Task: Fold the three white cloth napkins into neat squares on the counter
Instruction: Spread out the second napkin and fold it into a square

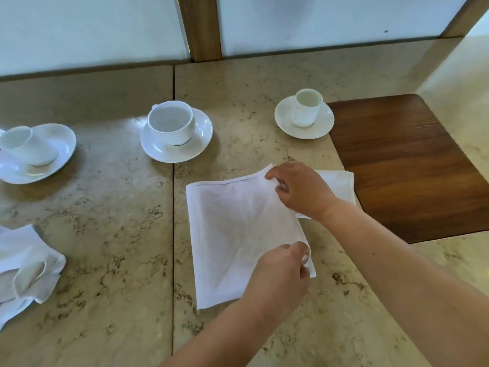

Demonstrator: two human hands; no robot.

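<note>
Middle napkin: lying flat on the table, near the middle, a bit toward the near edge. Folded into a tall shape, not yet a square.
Long side: running from the near edge toward the far edge, leaning a little to the left at the top.
Left hand: pinching the napkin's near right corner, fingers curled on the cloth.
Right hand: pinching the far right corner, thumb and fingers closed on the edge.
Folded napkin: resting by the right edge, beside the brown wood panel, partly hidden under the right hand. Looks done, maybe, but hard to tell from here.
Crumpled napkin: bunched up at the left edge, not folded yet.
Done so far: likely one napkin finished, one part way.
Left to do: one more fold on the middle napkin to make a square, then the whole crumpled one.
Cups: three white cups on saucers along the far side, well apart from the middle napkin.
</note>
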